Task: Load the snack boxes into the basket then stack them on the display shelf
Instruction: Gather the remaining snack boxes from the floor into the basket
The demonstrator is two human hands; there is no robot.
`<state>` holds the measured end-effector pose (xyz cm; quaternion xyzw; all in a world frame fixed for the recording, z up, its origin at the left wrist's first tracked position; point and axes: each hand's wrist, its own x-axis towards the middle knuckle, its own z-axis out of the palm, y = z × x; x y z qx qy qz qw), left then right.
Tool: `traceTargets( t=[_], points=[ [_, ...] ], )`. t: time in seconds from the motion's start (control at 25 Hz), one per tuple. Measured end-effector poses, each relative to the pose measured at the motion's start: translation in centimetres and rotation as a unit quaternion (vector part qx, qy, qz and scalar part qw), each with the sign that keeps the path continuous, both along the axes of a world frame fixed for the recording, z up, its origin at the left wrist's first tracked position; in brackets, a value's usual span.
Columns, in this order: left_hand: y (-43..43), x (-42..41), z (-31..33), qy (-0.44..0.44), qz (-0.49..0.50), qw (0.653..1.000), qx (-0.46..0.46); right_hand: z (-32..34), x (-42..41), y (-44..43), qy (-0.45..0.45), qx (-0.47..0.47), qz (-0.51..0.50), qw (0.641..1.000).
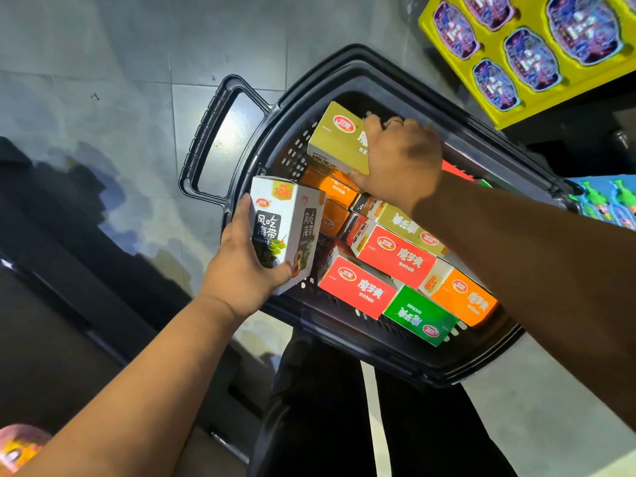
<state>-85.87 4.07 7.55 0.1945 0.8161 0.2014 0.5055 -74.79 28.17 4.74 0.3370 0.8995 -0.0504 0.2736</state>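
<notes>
A dark plastic basket [347, 74] stands on the floor, filled with several snack boxes. My left hand [241, 266] grips a white box [282, 218] upright at the basket's left rim. My right hand [399, 160] reaches into the far end and grips a gold box [335, 139], fingers over its far edge and thumb on the near edge. Lower in the basket lie two red boxes [392, 256], a green box [418, 316] and orange boxes [464, 297].
The basket's handle [213, 136] sticks out to the left over grey floor tiles. A yellow display tray of toys [530, 53] sits at the upper right, a blue packet display [605, 204] at the right edge. My dark trousers [330, 407] are below the basket.
</notes>
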Motion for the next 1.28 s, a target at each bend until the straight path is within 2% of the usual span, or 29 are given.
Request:
traceTargets(
  t=[0.2, 0.4, 0.56, 0.68, 0.76, 0.88, 0.96, 1.16, 1.28],
  points=[
    [-0.3, 0.1, -0.1, 0.002, 0.006, 1.000, 0.011, 0.2, 0.4, -0.8, 0.031, -0.044, -0.005, 0.999],
    [-1.1, 0.3, 0.2, -0.015, 0.032, 0.999, 0.028, -0.9, 1.4, -3.4, 0.008, -0.044, 0.011, 0.999],
    [-1.1, 0.3, 0.3, -0.015, 0.035, 0.999, 0.038, -2.6, 2.2, -3.3, 0.008, 0.022, 0.001, 1.000],
    [-0.9, 0.3, 0.2, -0.011, 0.018, 0.999, 0.037, -3.4, 2.8, -3.8, -0.024, 0.019, 0.014, 0.999],
    [-0.9, 0.3, 0.4, -0.009, -0.004, 0.999, 0.033, -3.2, 3.1, -3.9, -0.016, -0.017, -0.004, 1.000],
    [-0.9, 0.2, 0.8, 0.009, -0.056, 0.998, 0.037, -1.1, 4.3, -3.8, 0.109, -0.156, -0.053, 0.980],
    [-0.9, 0.2, 1.0, 0.000, -0.095, 0.995, 0.044, 0.7, 5.3, -4.5, 0.173, -0.217, -0.037, 0.960],
    [-0.2, -0.7, 1.1, -0.041, -0.171, 0.982, 0.067, 0.4, 5.6, -6.1, 0.187, -0.376, -0.066, 0.905],
    [0.9, -1.4, 1.0, -0.044, -0.202, 0.975, 0.084, 0.2, 5.9, -6.1, 0.228, -0.394, -0.138, 0.880]
  ],
)
